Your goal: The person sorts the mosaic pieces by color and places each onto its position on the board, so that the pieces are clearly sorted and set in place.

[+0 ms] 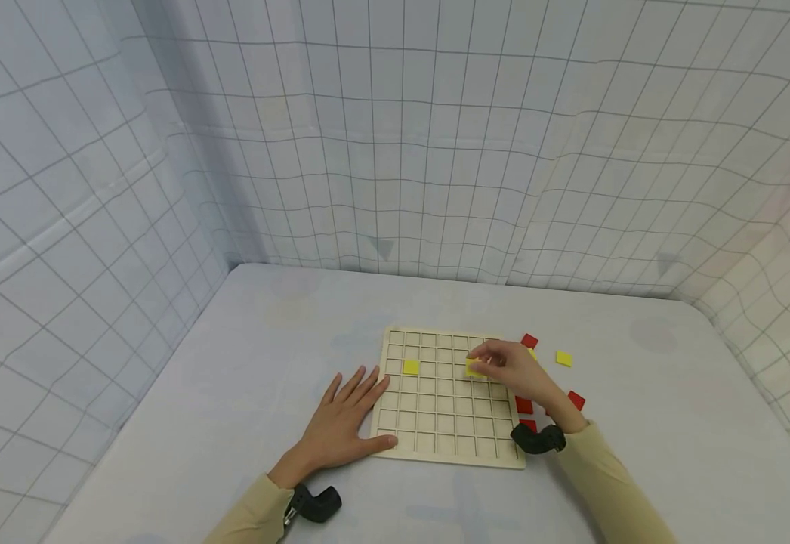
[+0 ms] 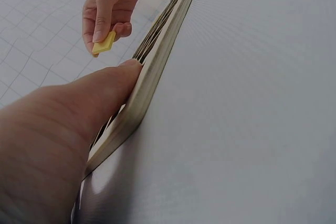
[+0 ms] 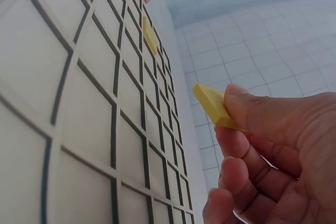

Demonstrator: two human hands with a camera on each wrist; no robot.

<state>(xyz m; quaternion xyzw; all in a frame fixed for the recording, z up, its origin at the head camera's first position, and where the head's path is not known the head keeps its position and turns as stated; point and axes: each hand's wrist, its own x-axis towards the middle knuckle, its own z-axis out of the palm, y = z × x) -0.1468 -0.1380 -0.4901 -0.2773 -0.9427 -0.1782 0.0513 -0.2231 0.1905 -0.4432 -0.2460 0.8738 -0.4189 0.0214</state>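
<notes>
A pale wooden grid board (image 1: 445,414) lies flat in front of me, divided into square cells by raised ridges. One yellow tile (image 1: 411,367) sits in a cell toward the board's upper left. Between thumb and fingertips my right hand (image 1: 513,370) pinches another yellow square tile (image 3: 212,106), held above the upper right part of the board. Spread out at the board's left side, my left hand (image 1: 340,427) has its thumb on the lower left edge and its fingertips at the left rim. In the left wrist view that thumb (image 2: 105,90) lies over the board's edge.
Right of the board lie several red tiles (image 1: 524,406), some partly hidden by the right forearm. A loose yellow tile (image 1: 563,358) rests farther right on the white table (image 1: 286,317). Grid-patterned curtains (image 1: 436,151) stand behind and at both sides.
</notes>
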